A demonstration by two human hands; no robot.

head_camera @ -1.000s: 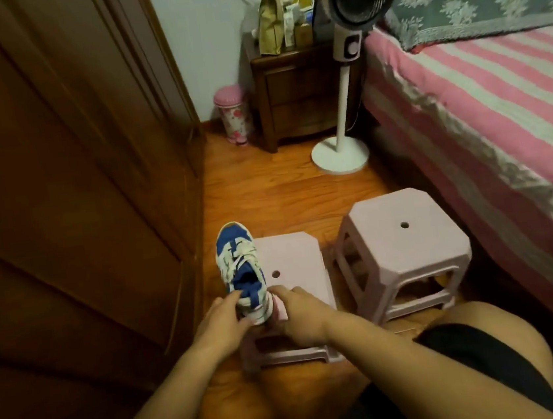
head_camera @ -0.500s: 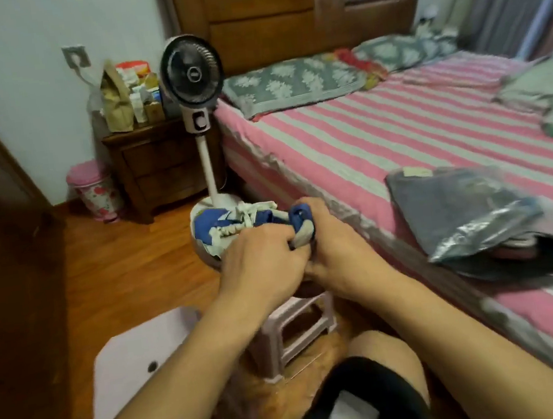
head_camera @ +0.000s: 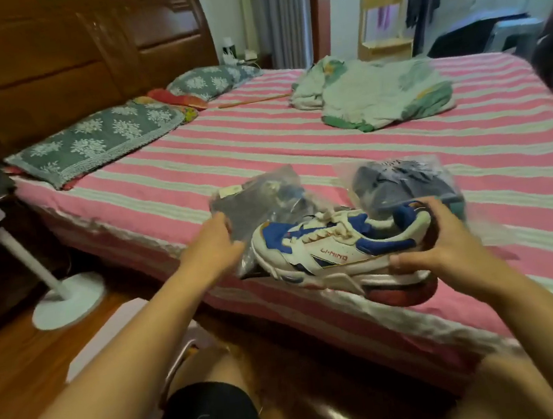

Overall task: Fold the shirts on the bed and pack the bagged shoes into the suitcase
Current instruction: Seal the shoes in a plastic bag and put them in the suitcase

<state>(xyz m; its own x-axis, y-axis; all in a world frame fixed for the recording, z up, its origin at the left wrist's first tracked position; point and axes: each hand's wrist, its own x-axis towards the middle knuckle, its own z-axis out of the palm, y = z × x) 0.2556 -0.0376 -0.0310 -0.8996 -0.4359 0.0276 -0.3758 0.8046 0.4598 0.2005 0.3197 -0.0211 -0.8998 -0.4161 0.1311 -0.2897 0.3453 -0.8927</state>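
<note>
Fingers (head_camera: 408,258) of the right hand (head_camera: 444,245) curled round the sneaker's (head_camera: 334,247) heel at the bed's (head_camera: 197,190) near edge; the left hand (head_camera: 214,247) pinched a plastic bag (head_camera: 260,204) beside its toe. Beyond lay pillows (head_camera: 95,140) and crumpled bedding (head_camera: 372,95).

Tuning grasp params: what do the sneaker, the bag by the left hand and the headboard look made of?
Sneaker: looks like smooth white synthetic leather with blue fabric panels and woven laces, on a rubbery sole; matte.
Bag: thin clear plastic film; glossy, crinkled, contents show through.
Headboard: dark brown wood with visible grain; the shiny wrinkled streaks suggest plastic wrap over it, though that is uncertain.
</note>
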